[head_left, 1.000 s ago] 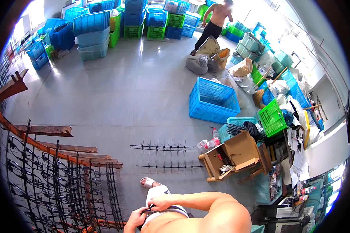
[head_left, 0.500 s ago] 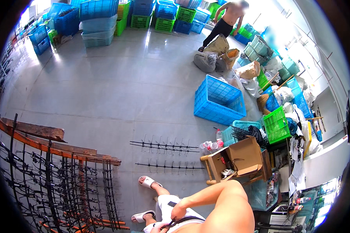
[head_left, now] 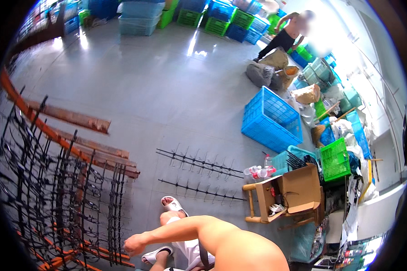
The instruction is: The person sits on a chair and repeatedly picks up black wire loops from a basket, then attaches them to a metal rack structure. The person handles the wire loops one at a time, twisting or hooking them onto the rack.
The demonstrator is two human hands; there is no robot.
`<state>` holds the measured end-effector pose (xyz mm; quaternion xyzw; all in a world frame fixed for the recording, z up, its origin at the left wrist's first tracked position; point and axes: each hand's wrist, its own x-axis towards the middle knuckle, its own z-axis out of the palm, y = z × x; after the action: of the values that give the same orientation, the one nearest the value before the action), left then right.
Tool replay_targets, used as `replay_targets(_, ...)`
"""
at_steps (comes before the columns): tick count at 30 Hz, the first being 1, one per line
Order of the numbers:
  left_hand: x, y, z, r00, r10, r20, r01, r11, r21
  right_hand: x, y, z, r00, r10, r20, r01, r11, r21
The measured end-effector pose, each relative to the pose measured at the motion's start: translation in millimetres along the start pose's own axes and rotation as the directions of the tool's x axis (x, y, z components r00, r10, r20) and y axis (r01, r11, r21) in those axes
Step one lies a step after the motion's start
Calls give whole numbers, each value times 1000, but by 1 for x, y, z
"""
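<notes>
My right arm stretches to the left across my lap, and my right hand (head_left: pixel 134 244) is beside the near end of a rack hung with black rods. The fingers look curled in; anything inside them is too small to make out. Closest to that hand are the thin upright black rods (head_left: pixel 115 212), clipped with many small hooks, on the orange frame (head_left: pixel 83 156). My left hand is out of view. White shorts (head_left: pixel 192 253) with a dark strap show under my arm. On the floor ahead lie black hooked rods (head_left: pixel 199 161) and one more single rod (head_left: pixel 201 189).
To the right stands a wooden stool (head_left: pixel 257 198) with an open cardboard box (head_left: pixel 300 187), beside bottles (head_left: pixel 264 171). Beyond are a blue crate (head_left: pixel 269 122), a green crate (head_left: pixel 334 159) and sacks (head_left: pixel 260 73). A person (head_left: pixel 287 36) bends near the sacks; stacked bins (head_left: pixel 140 18) line the back.
My right hand has left my lap and reached left to the rack. My left hand has dropped out of sight. The view has turned leftward, and the person at the back leans lower.
</notes>
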<state>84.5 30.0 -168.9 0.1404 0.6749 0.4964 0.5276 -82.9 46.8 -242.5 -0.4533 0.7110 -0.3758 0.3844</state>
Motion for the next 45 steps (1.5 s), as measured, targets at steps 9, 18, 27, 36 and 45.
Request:
replay_targets(9, 39, -110, 19, 996, 21, -91, -20, 1000, 5, 79, 93, 106, 959, 70, 273, -97, 992, 85)
replay_targets(18, 61, -171, 57, 985, 75, -154, -56, 990, 127, 66, 175, 160, 996, 90, 6, -90, 983, 161)
replay_targets(27, 12, -117, 84, 934, 52, -354, 91, 923, 375, 15, 96, 144, 999, -16, -33, 17, 999, 27)
replay_targets(36, 13, -124, 120, 811, 426, -401, -255, 874, 413, -140, 95, 147, 974, -165, 157, 168, 986, -10)
replay_targets(45, 10, -123, 122, 790, 387, -476, -191, 893, 409, -205, 87, 185, 987, -97, 127, 114, 985, -132)
